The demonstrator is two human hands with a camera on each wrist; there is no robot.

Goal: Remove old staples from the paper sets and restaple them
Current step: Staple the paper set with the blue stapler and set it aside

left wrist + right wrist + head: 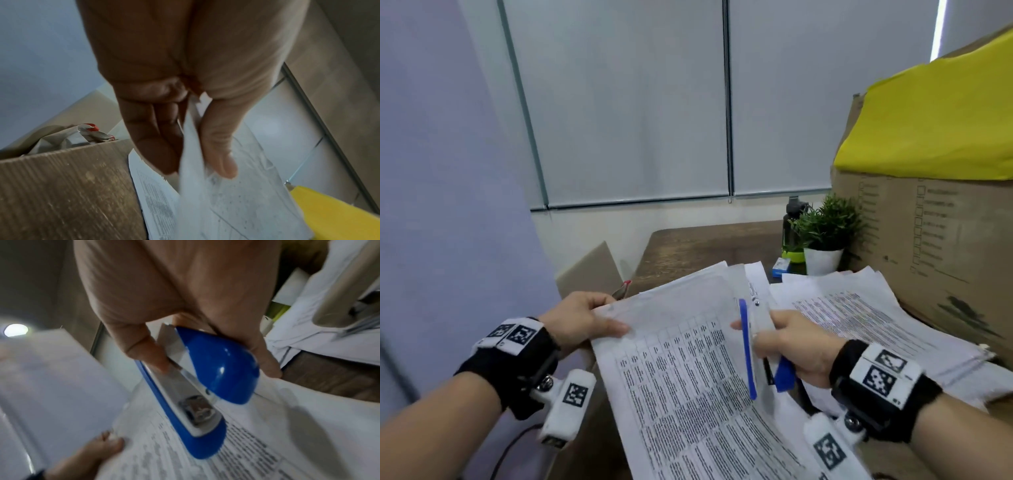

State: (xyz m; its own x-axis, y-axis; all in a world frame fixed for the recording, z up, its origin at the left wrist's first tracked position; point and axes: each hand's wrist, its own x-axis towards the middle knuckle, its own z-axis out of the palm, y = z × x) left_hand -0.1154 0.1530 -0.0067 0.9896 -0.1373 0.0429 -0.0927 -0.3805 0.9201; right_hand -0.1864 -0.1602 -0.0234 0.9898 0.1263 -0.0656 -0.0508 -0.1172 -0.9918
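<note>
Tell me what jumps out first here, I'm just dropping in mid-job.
The blue stapler in the right hand stands out at centre, held over a printed paper set that the left hand pinches at its upper left corner. Behind on the right, a big cardboard box with a bright yellow sheet on top looms over more loose papers.

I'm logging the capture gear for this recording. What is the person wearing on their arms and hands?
Both forearms are bare, with no sleeves or gloves. The left hand and right hand each have a black wrist strap behind them. Each strap carries white blocks printed with black-and-white square markers, and a white camera housing with its own marker hangs below. A thin dark cable trails from the left housing.
</note>
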